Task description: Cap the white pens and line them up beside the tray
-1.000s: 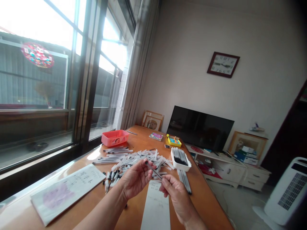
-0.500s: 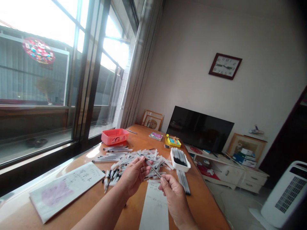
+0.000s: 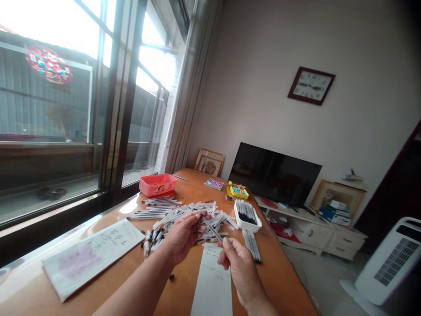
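"Holding anything at your end?"

"Yes, I see one pen [image 3: 213, 231] held aslant: the right hand [image 3: 238, 261] pinches its near end, thumb closed on finger, and the left hand [image 3: 184, 237] has its fingers curled in around the far end."

"Where's that pen?"

"Over the table [image 3: 179, 292], before the pen pile [image 3: 194, 210], with a white box [image 3: 249, 227] of pens to the right."
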### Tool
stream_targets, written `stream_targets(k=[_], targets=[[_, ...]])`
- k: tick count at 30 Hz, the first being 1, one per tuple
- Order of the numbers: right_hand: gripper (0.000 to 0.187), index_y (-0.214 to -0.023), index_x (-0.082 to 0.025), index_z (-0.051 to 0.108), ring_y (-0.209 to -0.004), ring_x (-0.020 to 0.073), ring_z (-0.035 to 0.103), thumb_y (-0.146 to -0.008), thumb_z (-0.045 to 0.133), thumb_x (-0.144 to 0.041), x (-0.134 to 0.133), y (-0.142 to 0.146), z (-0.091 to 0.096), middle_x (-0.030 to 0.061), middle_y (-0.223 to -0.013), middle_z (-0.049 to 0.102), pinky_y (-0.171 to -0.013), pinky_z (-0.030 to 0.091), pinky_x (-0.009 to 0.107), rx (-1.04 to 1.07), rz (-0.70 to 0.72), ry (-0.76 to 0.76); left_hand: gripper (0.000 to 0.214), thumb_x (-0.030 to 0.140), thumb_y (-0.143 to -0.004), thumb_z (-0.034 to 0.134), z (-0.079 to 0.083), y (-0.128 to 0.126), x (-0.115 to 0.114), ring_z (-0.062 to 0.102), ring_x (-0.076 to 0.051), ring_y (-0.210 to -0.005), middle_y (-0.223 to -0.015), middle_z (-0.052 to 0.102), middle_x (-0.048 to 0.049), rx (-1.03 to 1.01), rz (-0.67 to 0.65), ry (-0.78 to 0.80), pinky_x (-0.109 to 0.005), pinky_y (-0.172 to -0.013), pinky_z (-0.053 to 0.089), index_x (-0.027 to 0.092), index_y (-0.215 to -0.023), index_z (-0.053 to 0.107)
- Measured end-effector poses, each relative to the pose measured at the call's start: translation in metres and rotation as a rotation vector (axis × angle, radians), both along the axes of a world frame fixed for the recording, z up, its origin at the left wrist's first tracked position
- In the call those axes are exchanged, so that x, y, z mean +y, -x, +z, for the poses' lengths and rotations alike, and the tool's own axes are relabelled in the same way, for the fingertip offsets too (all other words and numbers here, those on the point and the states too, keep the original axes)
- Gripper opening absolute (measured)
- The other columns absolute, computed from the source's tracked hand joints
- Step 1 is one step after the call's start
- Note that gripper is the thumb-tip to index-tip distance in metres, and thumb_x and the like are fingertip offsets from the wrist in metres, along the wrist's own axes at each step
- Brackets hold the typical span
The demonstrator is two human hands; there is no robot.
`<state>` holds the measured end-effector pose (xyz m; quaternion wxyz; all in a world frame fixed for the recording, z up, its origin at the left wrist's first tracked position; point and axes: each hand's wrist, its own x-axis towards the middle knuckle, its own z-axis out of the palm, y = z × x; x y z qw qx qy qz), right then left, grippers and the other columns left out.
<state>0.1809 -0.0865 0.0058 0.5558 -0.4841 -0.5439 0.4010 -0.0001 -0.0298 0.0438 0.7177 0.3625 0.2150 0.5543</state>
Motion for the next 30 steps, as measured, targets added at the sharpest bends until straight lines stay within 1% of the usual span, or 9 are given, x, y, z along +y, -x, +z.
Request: stream_targets(k=[2, 7, 12, 15, 18, 21, 23, 26, 30], targets=[[0.050, -0.070, -0.018, 0.060, -0.058, 0.0129, 0.043, -0.093, 0.051, -0.062, 0.000, 0.001, -0.001, 0.0017, -0.061, 0.058, -0.059, 0.035, 0.027, 0.000, -0.001, -0.001, 0.028, 0.034, -0.086, 0.071, 0.000, -0.001, -0.001, 0.063, -0.009, -0.065, -0.101, 0.072, -0.0082, 0.010, 0.027, 0.029, -0.018, -0.052, 0.048, 0.016, -0.106, 0.066], [0.049, -0.073, -0.018, 0.061, -0.059, 0.0134, 0.045, -0.091, 0.054, -0.063, -0.004, 0.004, 0.002, 0.0026, -0.063, 0.060, -0.059, 0.037, 0.027, 0.027, 0.006, 0.004, 0.030, 0.038, -0.079, 0.078, -0.007, -0.003, 0.003, 0.052, -0.005, -0.053, -0.073, 0.064, -0.0006, 0.074, 0.131, -0.004, -0.015, -0.048, 0.040, 0.015, -0.080, 0.059], [0.038, -0.103, -0.019, 0.061, -0.072, 0.0166, 0.056, -0.088, 0.066, -0.054, -0.006, 0.003, 0.006, 0.0028, -0.076, 0.066, -0.065, 0.041, 0.027, 0.060, -0.013, 0.010, 0.031, 0.039, -0.077, 0.080, -0.012, -0.003, 0.008, 0.052, -0.004, -0.056, -0.072, 0.063, -0.0001, 0.072, 0.174, -0.013, -0.014, -0.051, 0.040, 0.014, -0.079, 0.062], [0.036, -0.092, -0.018, 0.061, -0.070, 0.0150, 0.053, -0.090, 0.063, -0.054, -0.005, 0.001, 0.006, 0.0027, -0.074, 0.066, -0.067, 0.042, 0.027, 0.043, -0.021, -0.009, 0.025, 0.033, -0.079, 0.079, -0.010, -0.002, 0.007, 0.054, -0.004, -0.057, -0.084, 0.068, -0.0035, 0.063, 0.135, 0.005, -0.014, -0.052, 0.042, 0.013, -0.085, 0.065], [0.044, -0.079, -0.018, 0.060, -0.064, 0.0136, 0.049, -0.092, 0.056, -0.059, -0.004, 0.000, 0.006, 0.0024, -0.067, 0.063, -0.064, 0.041, 0.027, 0.044, -0.022, 0.000, 0.023, 0.027, -0.080, 0.077, -0.005, 0.000, 0.005, 0.058, -0.005, -0.059, -0.101, 0.071, -0.0079, 0.059, 0.064, 0.014, -0.015, -0.053, 0.044, 0.014, -0.098, 0.068], [0.048, -0.079, -0.018, 0.061, -0.060, 0.0138, 0.049, -0.091, 0.055, -0.064, -0.004, 0.001, 0.005, 0.0023, -0.062, 0.062, -0.060, 0.040, 0.026, 0.047, -0.040, 0.034, 0.030, 0.027, -0.082, 0.074, -0.003, 0.001, 0.003, 0.061, -0.007, -0.062, -0.111, 0.071, -0.0102, 0.066, 0.039, 0.007, -0.017, -0.053, 0.046, 0.016, -0.110, 0.068], [0.050, -0.079, -0.017, 0.062, -0.060, 0.0143, 0.050, -0.089, 0.056, -0.066, -0.004, 0.002, 0.005, 0.0024, -0.061, 0.061, -0.059, 0.041, 0.026, 0.048, -0.043, 0.037, 0.032, 0.033, -0.083, 0.073, -0.005, 0.000, 0.003, 0.062, -0.008, -0.062, -0.107, 0.071, -0.0093, 0.070, 0.060, 0.016, -0.017, -0.051, 0.044, 0.017, -0.110, 0.067], [0.052, -0.079, -0.017, 0.064, -0.059, 0.0149, 0.052, -0.087, 0.057, -0.068, -0.003, 0.003, 0.005, 0.0029, -0.061, 0.061, -0.058, 0.042, 0.027, 0.036, -0.049, 0.023, 0.032, 0.044, -0.081, 0.075, -0.010, -0.002, 0.005, 0.055, -0.006, -0.054, -0.087, 0.068, -0.0028, 0.102, 0.140, 0.018, -0.016, -0.045, 0.036, 0.017, -0.095, 0.065], [0.055, -0.082, -0.016, 0.067, -0.058, 0.0154, 0.053, -0.087, 0.056, -0.070, -0.002, 0.002, 0.002, 0.0036, -0.059, 0.062, -0.058, 0.043, 0.028, 0.037, -0.059, 0.028, 0.032, 0.043, -0.077, 0.079, -0.015, -0.002, 0.008, 0.047, -0.003, -0.051, -0.072, 0.060, 0.0021, 0.144, 0.183, -0.033, -0.016, -0.045, 0.032, 0.015, -0.080, 0.063]])
